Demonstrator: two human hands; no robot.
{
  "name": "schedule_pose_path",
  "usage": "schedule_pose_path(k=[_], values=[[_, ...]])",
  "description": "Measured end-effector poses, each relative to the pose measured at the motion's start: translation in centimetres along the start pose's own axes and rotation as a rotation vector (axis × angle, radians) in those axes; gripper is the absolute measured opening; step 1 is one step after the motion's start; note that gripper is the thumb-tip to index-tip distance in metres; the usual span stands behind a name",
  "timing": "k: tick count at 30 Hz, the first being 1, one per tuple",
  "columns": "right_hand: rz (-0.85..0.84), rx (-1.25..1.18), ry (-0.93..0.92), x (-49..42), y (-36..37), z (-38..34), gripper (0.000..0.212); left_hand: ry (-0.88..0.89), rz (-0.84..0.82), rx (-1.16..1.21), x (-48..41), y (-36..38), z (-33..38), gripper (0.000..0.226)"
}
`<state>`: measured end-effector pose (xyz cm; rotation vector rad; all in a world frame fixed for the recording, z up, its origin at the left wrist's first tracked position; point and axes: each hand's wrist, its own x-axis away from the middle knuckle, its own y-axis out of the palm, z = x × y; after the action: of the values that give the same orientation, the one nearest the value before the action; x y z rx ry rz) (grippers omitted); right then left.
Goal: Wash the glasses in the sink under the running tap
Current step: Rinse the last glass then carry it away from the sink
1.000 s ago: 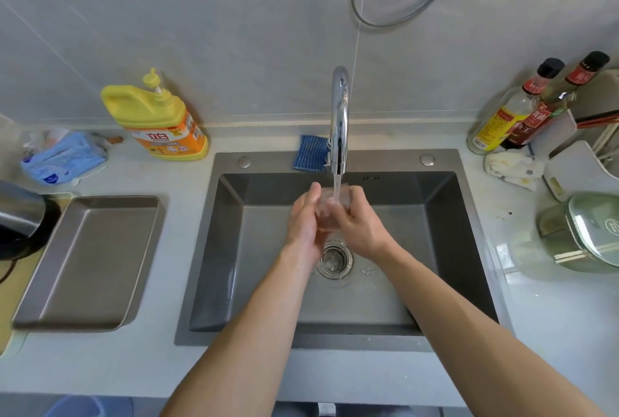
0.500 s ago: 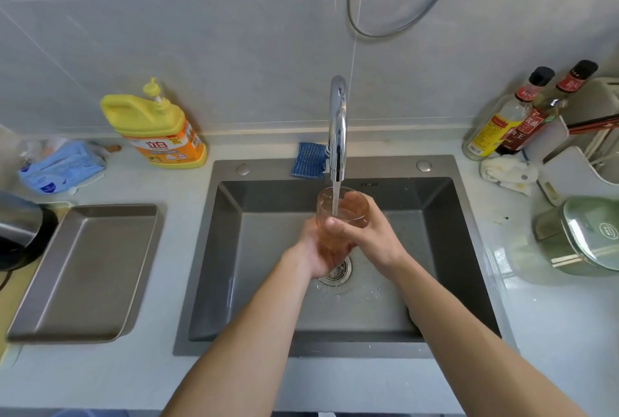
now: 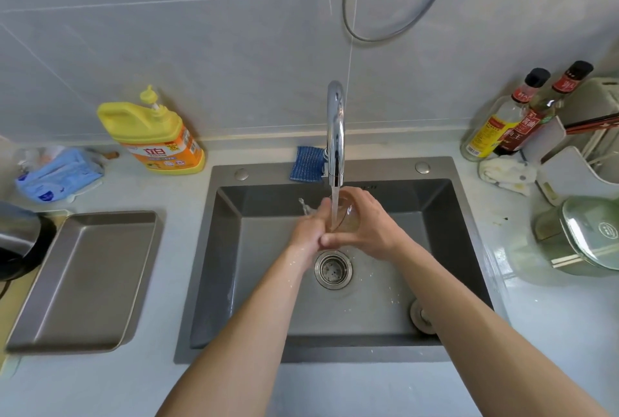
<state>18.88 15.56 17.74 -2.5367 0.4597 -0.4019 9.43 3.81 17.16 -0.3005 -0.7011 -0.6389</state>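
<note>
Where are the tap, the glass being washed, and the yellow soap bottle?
tap [image 3: 336,128]: head view, on the shiny curved spout.
glass [image 3: 348,215]: head view, on its clear side between the hands.
soap bottle [image 3: 157,138]: head view, on its body above the orange label.

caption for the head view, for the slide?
Both hands hold a clear glass under the running tap over the sink.

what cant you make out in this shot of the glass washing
Head view only:
- glass: mostly wrapped by the right hand and left hand; its tilt and cleanliness are unclear.
- dark appliance: cut off by the left edge.
- sauce bottles: label text too small to read.
- lidded pot: contents hidden under its lid.
</note>
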Motion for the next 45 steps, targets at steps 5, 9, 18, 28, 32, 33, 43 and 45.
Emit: schedule_pose_path(k=[5,9,18,28,32,33,43,45], values=[[0.115,-0.780,0.335,0.2,2.8,-1.8,0.069,0.198,-0.157,0.203,0.8,0.3,-0.9,0.072],[0.148,-1.042,0.550,-0.6,3.4,-1.6,0.035,0.363,-0.067,0.054,0.3,-1.0,-1.4,0.088],[-0.012,0.220,0.456,-1.9,0.3,-0.1,0.057,0.198,-0.054,-0.128,0.2,-3.1,-0.8,0.095],[0.073,-0.720,0.422,-0.2,3.2,-1.3,0.048,-0.273,-0.065,0.379,0.5,0.0,-0.6,0.062],[0.290,-0.593,0.380,-0.3,3.8,-1.1,0.050,-0.240,0.054,0.284,0.1,1.9,0.3,0.066],[0.325,-0.503,0.380,-0.4,4.1,-0.8,0.050,-0.194,0.074,0.205,0.3,2.3,0.5,0.068],[0.171,-0.292,0.253,-0.1,2.5,1.0,0.080,-0.204,0.068,0.449,-0.3,0.4,0.0,0.064],[0.122,-0.363,0.215,0.3,2.6,1.0,0.055,-0.275,0.028,0.444,-0.2,0.1,-0.3,0.055]])
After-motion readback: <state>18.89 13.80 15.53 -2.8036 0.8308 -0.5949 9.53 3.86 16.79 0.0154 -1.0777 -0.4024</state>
